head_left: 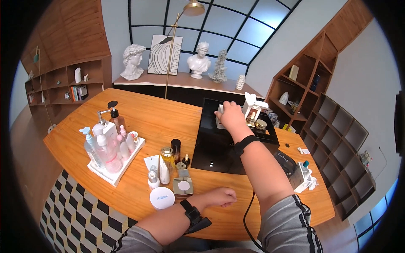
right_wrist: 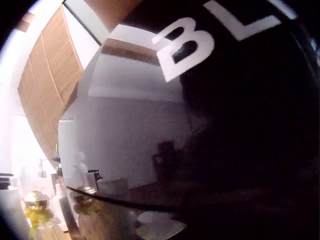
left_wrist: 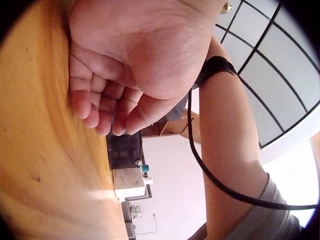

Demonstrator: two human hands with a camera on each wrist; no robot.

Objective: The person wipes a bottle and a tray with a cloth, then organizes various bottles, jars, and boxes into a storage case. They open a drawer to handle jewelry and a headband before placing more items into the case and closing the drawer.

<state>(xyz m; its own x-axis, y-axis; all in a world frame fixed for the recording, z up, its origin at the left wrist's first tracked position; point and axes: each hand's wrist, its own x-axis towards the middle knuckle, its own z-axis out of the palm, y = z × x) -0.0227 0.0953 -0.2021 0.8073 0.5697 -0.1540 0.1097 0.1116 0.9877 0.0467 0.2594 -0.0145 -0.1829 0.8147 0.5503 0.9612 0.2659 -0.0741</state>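
My right hand (head_left: 233,117) reaches over the far part of a glossy black box (head_left: 215,145). Its fingers are bent around a small white box (head_left: 220,120), partly hidden behind the hand. Just right of that hand stand an opened white carton (head_left: 250,105) and a gold-lidded jar (head_left: 261,124). In the right wrist view the dark shiny surface (right_wrist: 240,125) with large white letters fills most of the frame, and the hand is out of sight. My left hand (head_left: 221,197) rests on the wooden table with loosely curled fingers; the left wrist view shows its palm (left_wrist: 155,55) holding nothing.
A white tray (head_left: 116,182) of pump bottles stands at the left. Several cosmetics, including a round white jar (head_left: 162,198) and a gold-capped bottle (head_left: 167,157), cluster near the left forearm. A black cable (head_left: 245,219) crosses the front edge. A white box (head_left: 300,178) sits at the right.
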